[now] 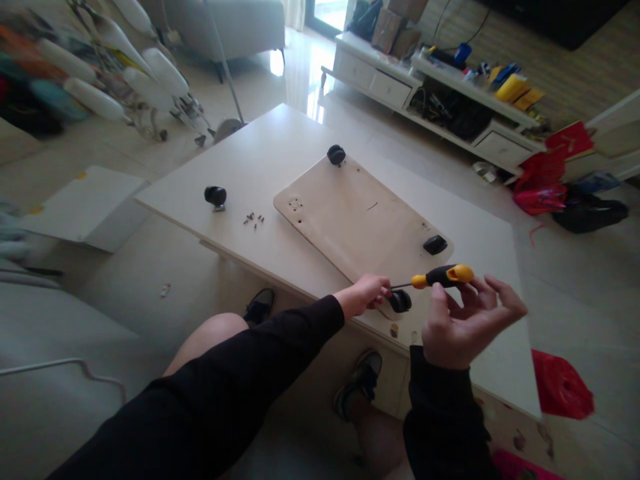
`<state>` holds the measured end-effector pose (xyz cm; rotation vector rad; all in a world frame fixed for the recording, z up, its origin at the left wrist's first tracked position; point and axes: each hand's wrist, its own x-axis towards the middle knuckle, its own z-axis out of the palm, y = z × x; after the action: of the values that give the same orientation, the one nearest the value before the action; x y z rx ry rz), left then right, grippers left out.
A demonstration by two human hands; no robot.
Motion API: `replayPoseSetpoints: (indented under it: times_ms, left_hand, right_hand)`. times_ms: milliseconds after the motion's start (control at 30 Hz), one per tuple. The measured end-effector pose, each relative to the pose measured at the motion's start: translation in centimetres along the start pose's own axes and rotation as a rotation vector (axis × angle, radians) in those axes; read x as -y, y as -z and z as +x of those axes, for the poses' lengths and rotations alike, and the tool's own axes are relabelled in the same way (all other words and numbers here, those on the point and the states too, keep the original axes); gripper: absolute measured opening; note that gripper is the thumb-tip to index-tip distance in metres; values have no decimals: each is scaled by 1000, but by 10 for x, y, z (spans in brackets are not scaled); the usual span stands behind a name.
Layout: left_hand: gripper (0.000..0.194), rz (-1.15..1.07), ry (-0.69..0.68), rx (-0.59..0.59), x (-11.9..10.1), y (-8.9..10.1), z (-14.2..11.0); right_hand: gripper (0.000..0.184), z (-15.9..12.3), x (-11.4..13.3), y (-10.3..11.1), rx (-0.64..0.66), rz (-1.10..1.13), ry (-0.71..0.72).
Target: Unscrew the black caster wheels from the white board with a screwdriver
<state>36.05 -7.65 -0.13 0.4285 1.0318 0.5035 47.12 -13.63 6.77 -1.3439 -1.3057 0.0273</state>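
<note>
A screwdriver [443, 275] with a yellow and black handle lies nearly level above the near right corner of a beige board [345, 220]. My right hand [465, 323] holds its handle loosely between thumb and fingers, the outer fingers stretched out. My left hand [367, 293] is closed at the tip of the shaft, beside a black caster wheel [400, 301]; whether a screw is pinched there is hidden. Two more casters sit at the board's corners, one at the far corner [336, 155] and one at the right [435, 245]. The left corner shows bare screw holes.
A loose caster [215, 197] and several small screws [253, 220] lie on the white table [280, 143], left of the board. Beyond stands a cluttered white TV cabinet [385, 83]. Red plastic bags [563, 387] lie right of the table, and a white box [85, 207] stands left.
</note>
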Motion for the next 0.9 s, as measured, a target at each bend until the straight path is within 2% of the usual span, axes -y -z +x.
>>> replayPoseSetpoints:
  times_ms: [100, 167, 333, 533, 633, 767, 900]
  left_hand:
    - [11, -3, -2, 1, 0, 0, -1]
    - [9, -6, -3, 3, 0, 1, -1]
    - [9, -12, 3, 13, 0, 1, -1]
    - [15, -20, 10, 6, -2, -1, -4]
    - [16, -25, 10, 9, -2, -1, -6]
    - [15, -20, 9, 13, -1, 0, -4]
    - [15, -11, 4, 11, 2, 0, 0]
  right_hand:
    - [50, -1, -5, 4, 82, -113, 39]
    - [52, -1, -9, 4, 101, -163, 42]
    - [73, 0, -3, -2, -49, -107, 7]
    - [50, -1, 9, -2, 28, -14, -54]
    - [50, 2, 4, 1, 40, -65, -13]
    - [55, 4, -1, 3, -22, -188, 40]
    - [41, 2, 1, 2, 10, -18, 47]
